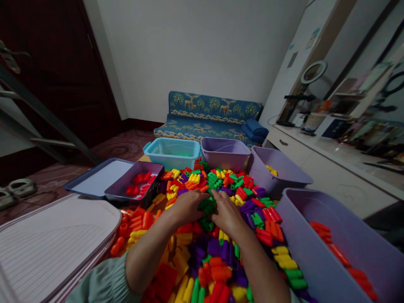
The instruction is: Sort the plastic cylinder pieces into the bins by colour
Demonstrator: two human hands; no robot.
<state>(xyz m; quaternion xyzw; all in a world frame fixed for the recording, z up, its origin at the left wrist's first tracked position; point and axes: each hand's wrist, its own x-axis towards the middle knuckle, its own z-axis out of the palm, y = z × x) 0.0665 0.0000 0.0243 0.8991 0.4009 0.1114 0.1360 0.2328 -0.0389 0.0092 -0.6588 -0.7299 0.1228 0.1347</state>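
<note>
Both my hands are together over a wide pile of plastic building blocks (217, 248) in red, orange, yellow, green and purple. A cluster of green building blocks (207, 206) sits between them. From the left, my left hand (189, 205) curls its fingers round the green blocks. On the opposite side my right hand (225, 211) grips them as well, its fingertips close to the left ones. Some fingers are hidden behind the hands and the blocks, so how many green pieces are held cannot be made out.
Behind the pile stand a light blue bin (173, 141) with some green inside and a purple bin (225, 147). A bin with yellow blocks (280, 176) and a bin with red-orange blocks (315, 202) line the right. Leftward are a dark box (154, 170) holding red blocks and a white lid (59, 235).
</note>
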